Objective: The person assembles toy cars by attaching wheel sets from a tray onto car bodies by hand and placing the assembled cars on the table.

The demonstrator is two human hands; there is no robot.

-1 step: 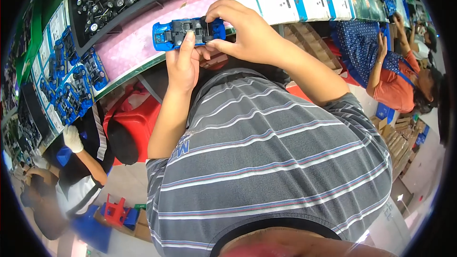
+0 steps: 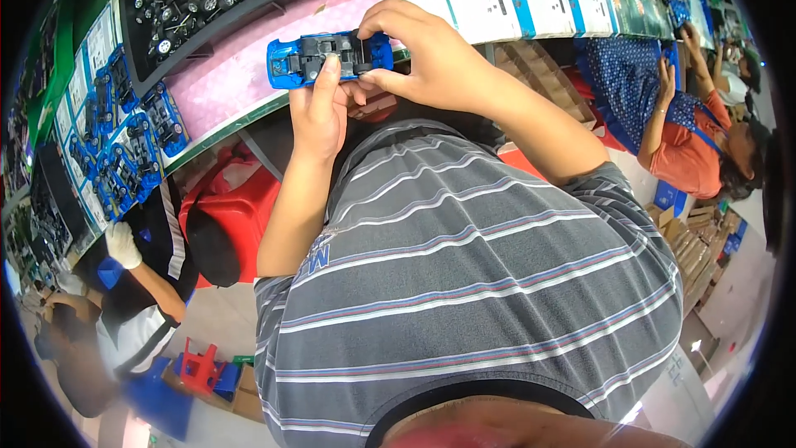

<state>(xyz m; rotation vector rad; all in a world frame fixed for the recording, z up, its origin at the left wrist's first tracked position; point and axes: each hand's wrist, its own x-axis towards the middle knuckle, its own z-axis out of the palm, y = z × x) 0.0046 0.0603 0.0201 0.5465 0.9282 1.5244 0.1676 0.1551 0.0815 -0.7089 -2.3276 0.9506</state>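
Note:
A blue toy car (image 2: 286, 66) is held underside up above the near edge of the bench, its black chassis facing me. My left hand (image 2: 319, 116) grips it from below, with the thumb pressed on the middle of the chassis and the fingers partly hidden beneath. At the car's right end my right hand (image 2: 435, 62) pinches across its width. Thumb and index finger sit at the two ends of a wheel axle (image 2: 365, 50) lying across the underside.
Beyond the car stands a black tray (image 2: 257, 4) of wheel axles. Several blue toy cars (image 2: 124, 149) lie on the left. Printed sheets (image 2: 489, 8) cover the bench on the right. A red stool (image 2: 240, 207) is below. Co-workers sit at both sides, one wearing a white glove (image 2: 123, 245).
Both my hands and the car stay almost exactly in place. At the left, the co-worker's gloved hand has shifted slightly.

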